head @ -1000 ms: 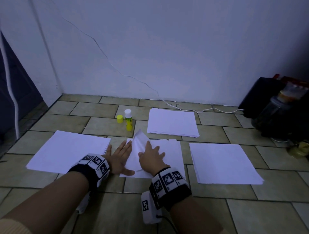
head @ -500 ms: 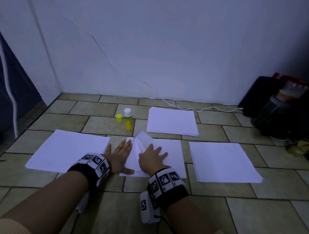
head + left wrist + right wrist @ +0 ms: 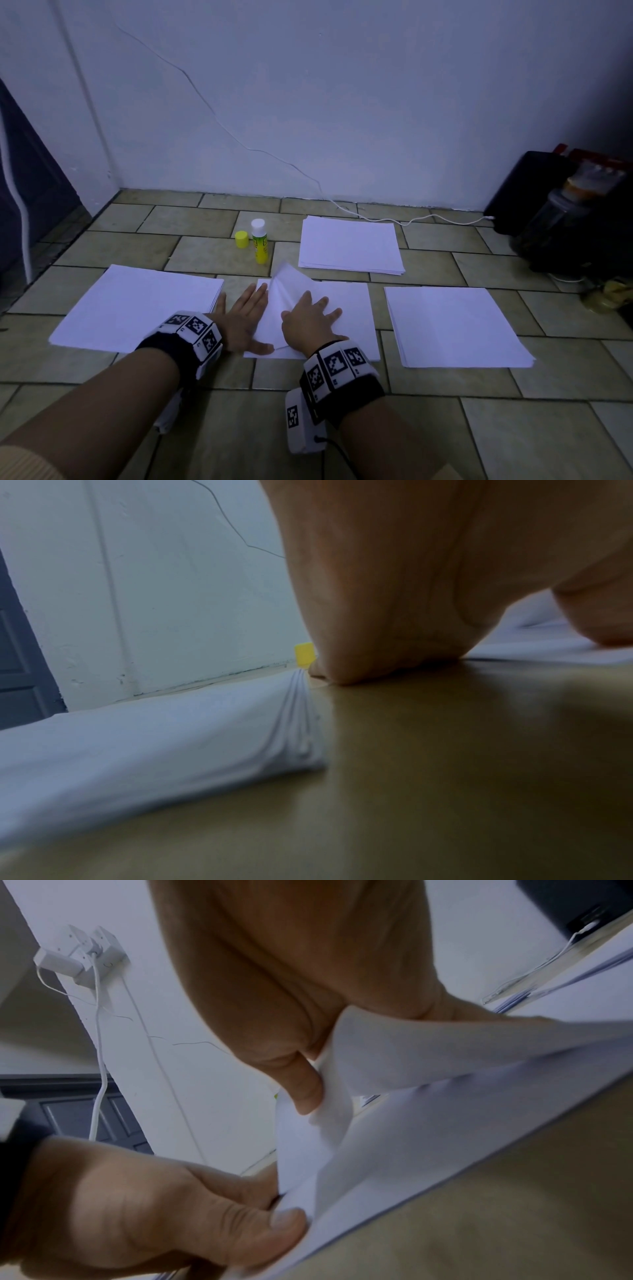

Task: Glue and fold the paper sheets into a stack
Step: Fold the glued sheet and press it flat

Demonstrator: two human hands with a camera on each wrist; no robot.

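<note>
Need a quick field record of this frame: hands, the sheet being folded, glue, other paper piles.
left hand: flat, fingers straight, pressing the left edge of the folded sheet
right hand: spread flat on the folded sheet
folded sheet: middle pile, far flap raised, not yet flat
glue stick: upright, uncapped, on the floor beyond the hands
yellow cap: beside the glue stick, on its left
paper piles: left, far, right
</note>
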